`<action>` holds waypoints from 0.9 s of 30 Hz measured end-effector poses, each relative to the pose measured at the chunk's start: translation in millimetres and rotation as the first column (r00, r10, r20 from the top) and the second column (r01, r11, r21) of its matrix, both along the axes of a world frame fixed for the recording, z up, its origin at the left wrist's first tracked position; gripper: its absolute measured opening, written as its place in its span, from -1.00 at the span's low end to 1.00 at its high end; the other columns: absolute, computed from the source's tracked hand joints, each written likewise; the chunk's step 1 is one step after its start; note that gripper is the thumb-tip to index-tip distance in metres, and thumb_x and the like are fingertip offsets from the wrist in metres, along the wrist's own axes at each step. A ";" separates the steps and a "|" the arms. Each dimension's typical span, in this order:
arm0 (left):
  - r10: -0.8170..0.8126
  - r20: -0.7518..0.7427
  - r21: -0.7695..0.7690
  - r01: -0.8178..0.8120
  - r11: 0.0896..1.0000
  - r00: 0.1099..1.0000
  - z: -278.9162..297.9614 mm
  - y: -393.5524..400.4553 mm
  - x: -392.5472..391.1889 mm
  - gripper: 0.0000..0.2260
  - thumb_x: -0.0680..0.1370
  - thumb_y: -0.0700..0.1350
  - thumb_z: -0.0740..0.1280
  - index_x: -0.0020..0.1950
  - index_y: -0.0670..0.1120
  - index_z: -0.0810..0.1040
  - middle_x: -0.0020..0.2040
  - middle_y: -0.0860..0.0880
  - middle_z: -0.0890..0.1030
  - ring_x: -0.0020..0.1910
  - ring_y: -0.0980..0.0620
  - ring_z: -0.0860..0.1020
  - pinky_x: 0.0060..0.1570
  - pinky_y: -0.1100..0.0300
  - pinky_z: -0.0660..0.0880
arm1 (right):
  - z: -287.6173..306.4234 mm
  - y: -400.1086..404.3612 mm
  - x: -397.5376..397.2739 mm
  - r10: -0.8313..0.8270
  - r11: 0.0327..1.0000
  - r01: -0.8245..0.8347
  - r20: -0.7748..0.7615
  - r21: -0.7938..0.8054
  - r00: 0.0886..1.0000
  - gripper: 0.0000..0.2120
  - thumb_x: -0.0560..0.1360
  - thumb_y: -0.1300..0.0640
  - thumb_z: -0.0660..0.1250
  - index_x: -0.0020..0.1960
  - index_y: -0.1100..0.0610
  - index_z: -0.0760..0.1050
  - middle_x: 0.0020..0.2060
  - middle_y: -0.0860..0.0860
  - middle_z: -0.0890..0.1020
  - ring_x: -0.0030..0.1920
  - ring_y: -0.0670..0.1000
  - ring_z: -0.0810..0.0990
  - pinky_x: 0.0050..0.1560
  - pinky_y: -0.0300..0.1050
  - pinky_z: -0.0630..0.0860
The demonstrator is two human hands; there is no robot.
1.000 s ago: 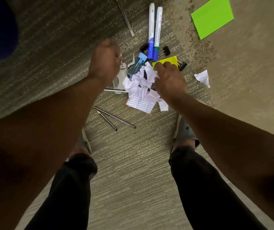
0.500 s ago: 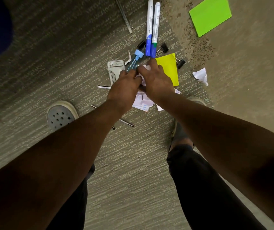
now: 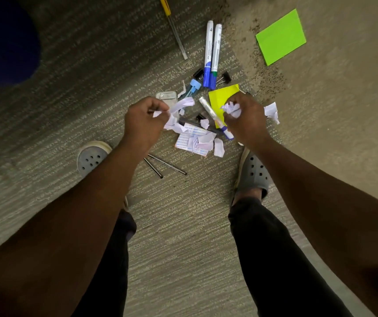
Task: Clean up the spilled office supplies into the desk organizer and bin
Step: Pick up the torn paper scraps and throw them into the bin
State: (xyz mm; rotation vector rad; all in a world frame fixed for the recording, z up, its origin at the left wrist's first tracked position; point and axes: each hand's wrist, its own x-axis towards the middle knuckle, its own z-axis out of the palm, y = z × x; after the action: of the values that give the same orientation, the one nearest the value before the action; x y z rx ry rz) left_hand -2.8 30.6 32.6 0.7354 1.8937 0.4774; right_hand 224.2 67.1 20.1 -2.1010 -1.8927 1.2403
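Observation:
Spilled supplies lie on the carpet ahead of my feet. My left hand (image 3: 145, 121) grips torn white paper scraps (image 3: 180, 106) above the pile. My right hand (image 3: 246, 117) holds a crumpled paper ball (image 3: 231, 109) over a yellow sticky pad (image 3: 221, 97). Below them lie more paper scraps (image 3: 204, 141) on a printed sheet (image 3: 184, 141), a white marker (image 3: 213, 115) and a dark pen (image 3: 191, 124). Two blue-capped markers (image 3: 210, 53) lie side by side farther off, with black binder clips (image 3: 224, 77) at their caps. No organizer or bin shows.
A green sticky pad (image 3: 280, 37) lies far right, a yellow-ended pen (image 3: 174, 26) at the top, two black pencils (image 3: 160, 167) near my left shoe (image 3: 91, 156). One paper scrap (image 3: 271, 112) sits right of my right hand. My right shoe (image 3: 253, 173) stands close to the pile.
My hands were pressed together on the paper pile; they have now risen and drawn apart, each carrying paper. That uncovered the white marker and the dark pen.

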 end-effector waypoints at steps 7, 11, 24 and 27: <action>0.438 0.344 -0.055 -0.448 0.893 0.831 81.4 12.9 -35.7 -0.75 0.50 -0.38 0.36 -0.04 -0.03 0.59 -0.18 0.03 0.57 -0.26 0.19 0.59 -0.23 0.22 0.55 | 74.8 14.5 -46.5 -0.130 0.988 0.121 -0.098 -0.097 0.987 -0.89 0.47 0.12 0.38 -0.09 0.02 0.45 -0.25 -0.05 0.55 -0.24 0.00 0.51 -0.26 -0.27 0.33; 0.487 0.371 0.057 -0.543 0.838 0.791 146.9 29.9 -74.9 -0.73 0.50 -0.40 0.35 0.04 -0.06 0.58 -0.28 0.09 0.56 -0.32 0.25 0.56 -0.22 0.32 0.53 | 129.5 29.0 -117.7 -0.143 0.990 0.131 -0.257 -0.060 0.956 -0.91 0.52 0.13 0.34 0.00 0.12 0.50 -0.21 0.02 0.58 -0.16 0.11 0.58 -0.07 0.04 0.54; 0.582 -0.250 0.578 -0.363 0.731 0.773 284.3 49.7 -292.1 -0.82 0.46 -0.19 0.38 0.04 -0.07 0.62 -0.17 0.07 0.65 -0.19 0.20 0.62 -0.11 0.33 0.55 | 266.7 80.1 -433.3 -0.005 0.936 0.226 -0.631 0.271 0.776 -0.74 0.46 0.16 0.39 0.09 0.25 0.50 0.00 0.18 0.56 -0.04 0.09 0.56 -0.07 -0.13 0.47; 0.500 -0.407 0.510 -0.264 0.819 0.764 264.5 55.8 -320.5 -0.81 0.52 -0.19 0.30 0.09 -0.18 0.63 -0.04 -0.08 0.67 -0.06 0.08 0.62 -0.07 0.29 0.51 | 249.9 82.2 -465.2 0.190 0.969 -0.083 -0.481 0.234 0.856 -0.58 0.47 0.11 0.35 0.31 0.11 0.41 0.23 0.16 0.42 0.15 0.15 0.49 0.10 -0.05 0.48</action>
State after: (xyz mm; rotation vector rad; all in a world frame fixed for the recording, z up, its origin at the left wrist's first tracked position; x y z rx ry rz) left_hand -323.3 86.5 297.1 0.8017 2.5279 1.0771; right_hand -241.0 149.3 270.0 -1.3814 -1.8466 1.3777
